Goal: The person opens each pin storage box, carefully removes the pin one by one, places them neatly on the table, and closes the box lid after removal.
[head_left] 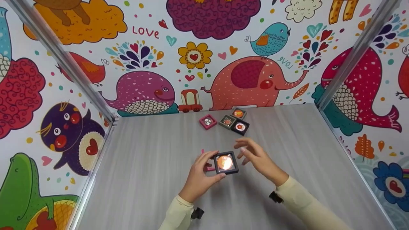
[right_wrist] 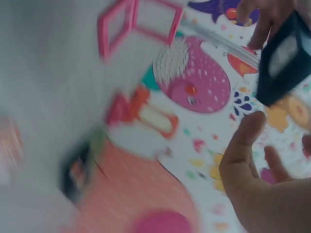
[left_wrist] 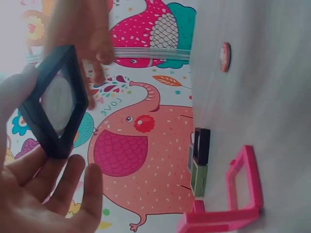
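My left hand (head_left: 201,174) grips a small black square display frame (head_left: 235,167) by its left side, thumb at the lower edge and fingers at the top. Inside its clear window sits a round orange disc (head_left: 225,162) with a bright glare on it. To the right of the frame, my right hand (head_left: 260,159) hovers with loosely bent fingers and holds nothing. An opened pink frame (left_wrist: 252,179) stands on the table, mostly hidden behind my left hand in the head view. A small round red-edged piece (left_wrist: 225,57) also lies on the table in the left wrist view.
Farther back on the grey table (head_left: 143,166) lie a closed pink frame (head_left: 208,122), two grey-green frames (head_left: 227,121) (head_left: 239,113) and a black frame (head_left: 240,126), each with a round piece inside. Cartoon-printed walls (head_left: 191,76) with metal corner posts (head_left: 343,70) enclose the table.
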